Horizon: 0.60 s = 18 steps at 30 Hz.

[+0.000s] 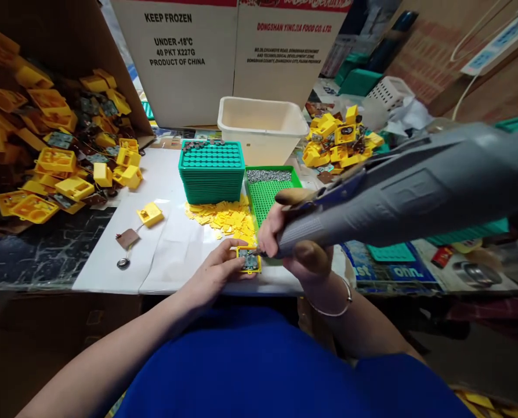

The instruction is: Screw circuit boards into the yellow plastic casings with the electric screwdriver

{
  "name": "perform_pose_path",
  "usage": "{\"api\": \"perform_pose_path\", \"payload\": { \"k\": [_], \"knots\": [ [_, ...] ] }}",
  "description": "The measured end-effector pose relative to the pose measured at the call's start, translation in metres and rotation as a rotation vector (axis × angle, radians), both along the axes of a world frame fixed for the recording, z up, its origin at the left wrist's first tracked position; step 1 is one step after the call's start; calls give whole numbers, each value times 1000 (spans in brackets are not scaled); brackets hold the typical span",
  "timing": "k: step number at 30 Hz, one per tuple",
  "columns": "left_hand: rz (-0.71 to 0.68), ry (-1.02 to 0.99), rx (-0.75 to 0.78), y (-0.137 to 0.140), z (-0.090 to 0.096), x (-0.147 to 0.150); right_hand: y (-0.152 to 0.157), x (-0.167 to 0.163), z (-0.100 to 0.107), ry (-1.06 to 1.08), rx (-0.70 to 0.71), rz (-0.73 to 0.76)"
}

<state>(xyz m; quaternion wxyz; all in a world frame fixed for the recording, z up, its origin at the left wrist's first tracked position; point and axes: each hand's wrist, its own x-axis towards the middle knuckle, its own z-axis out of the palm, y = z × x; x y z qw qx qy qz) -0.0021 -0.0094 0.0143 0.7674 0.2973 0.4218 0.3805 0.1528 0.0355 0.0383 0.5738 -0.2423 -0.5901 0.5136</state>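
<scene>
My left hand pinches a small yellow plastic housing against the white table top, its open side up with a grey-green part inside. Wrapped around a large grey electric screwdriver is my right hand, with finger cots on some fingers. The tool's tip points left and meets the housing; whether a screw sits under it is too small to tell. Just beyond the hands lies a heap of flat yellow pieces. A green tray behind the right hand holds many small metal screws.
Stacked teal trays stand ahead, before a cream plastic bin. A cardboard box of yellow housings is at left. More housings pile up at right. A loose yellow housing wired to a brown board lies left of my hand.
</scene>
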Motion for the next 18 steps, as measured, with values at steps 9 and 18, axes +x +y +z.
{"api": "perform_pose_path", "payload": {
  "k": [9,18],
  "knots": [
    [-18,56,17,1,-2,-10,-2,-19,17,105,-110,-21],
    [-135,98,46,6,1,-7,-10,-14,25,10,-107,-82]
  ]
}}
